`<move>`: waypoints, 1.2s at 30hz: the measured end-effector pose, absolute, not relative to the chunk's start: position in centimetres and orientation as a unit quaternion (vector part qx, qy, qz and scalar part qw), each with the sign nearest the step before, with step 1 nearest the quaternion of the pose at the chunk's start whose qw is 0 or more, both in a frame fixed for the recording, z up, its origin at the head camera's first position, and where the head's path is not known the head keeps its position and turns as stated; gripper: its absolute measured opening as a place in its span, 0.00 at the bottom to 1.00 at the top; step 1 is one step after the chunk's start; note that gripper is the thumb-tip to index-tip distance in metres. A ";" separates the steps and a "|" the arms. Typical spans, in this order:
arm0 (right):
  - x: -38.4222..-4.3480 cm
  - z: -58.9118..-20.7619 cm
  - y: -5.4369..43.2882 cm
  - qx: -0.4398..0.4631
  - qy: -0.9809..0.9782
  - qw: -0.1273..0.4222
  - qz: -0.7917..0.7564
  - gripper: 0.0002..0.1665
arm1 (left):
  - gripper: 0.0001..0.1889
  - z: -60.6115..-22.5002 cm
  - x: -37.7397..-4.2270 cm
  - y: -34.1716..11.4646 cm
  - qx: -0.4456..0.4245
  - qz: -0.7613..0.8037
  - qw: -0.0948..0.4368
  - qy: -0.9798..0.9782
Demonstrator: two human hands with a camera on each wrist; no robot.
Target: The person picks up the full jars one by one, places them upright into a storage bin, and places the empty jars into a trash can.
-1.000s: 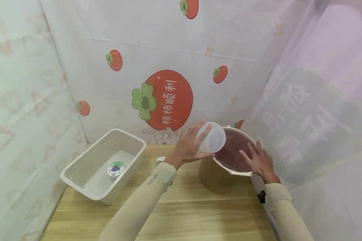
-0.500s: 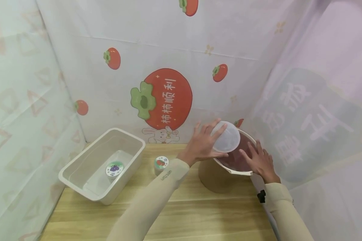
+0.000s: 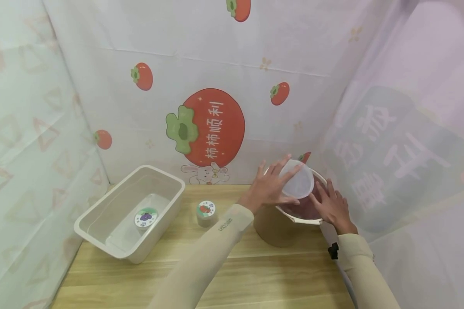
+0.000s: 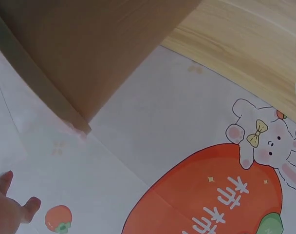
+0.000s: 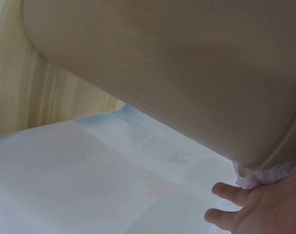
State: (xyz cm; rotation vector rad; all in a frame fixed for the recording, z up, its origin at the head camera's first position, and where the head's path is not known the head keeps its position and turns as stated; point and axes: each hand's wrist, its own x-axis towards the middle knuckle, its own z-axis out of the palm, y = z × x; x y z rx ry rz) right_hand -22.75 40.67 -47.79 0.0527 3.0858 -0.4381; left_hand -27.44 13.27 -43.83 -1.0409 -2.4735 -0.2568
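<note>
My left hand (image 3: 268,185) grips a round, translucent white plastic tub (image 3: 299,182), its fingers spread along the side and the thumb below. The tub hangs tilted above the mouth of a brown trash bin (image 3: 274,229) lined with a pinkish bag (image 3: 302,211). At the bin's right rim rests my right hand (image 3: 334,209), fingers extended and spread. In the right wrist view, fingers (image 5: 231,194) of that hand stretch out past the rim and the bag's folded edge (image 5: 262,176). The left wrist view catches only fingertips (image 4: 32,204) of my left hand.
A beige rectangular basin (image 3: 86,234) stands at left, holding a small jar with a purple-fruit lid (image 3: 145,217). Between basin and bin sits another small jar (image 3: 206,214) with a red-fruit lid. Printed cloth walls enclose the wooden table (image 3: 255,281) at the back and sides.
My left hand has carried the tub rightward, farther over the bin's mouth and close to my right hand. The red-lidded jar has come into full view. My right hand stays at the rim.
</note>
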 end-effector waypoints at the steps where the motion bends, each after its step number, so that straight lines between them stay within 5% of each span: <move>1: -22.7 -47.9 40.6 0.016 0.990 0.012 -0.142 0.51 | 0.62 -44.0 -27.4 13.3 -0.378 -0.090 0.216 -0.895; 18: -22.8 -48.1 40.6 0.014 0.987 0.011 -0.157 0.51 | 0.49 -45.9 -28.0 10.8 -0.386 -0.113 0.198 -0.894; 27: -22.8 -48.1 40.7 0.013 0.986 0.007 -0.164 0.52 | 0.42 -48.8 -29.4 5.9 -0.331 -0.148 0.134 -0.922; 36: -22.8 -48.0 40.7 0.014 0.986 0.009 -0.163 0.52 | 0.41 -53.1 -29.9 0.6 -0.292 -0.166 0.136 -0.932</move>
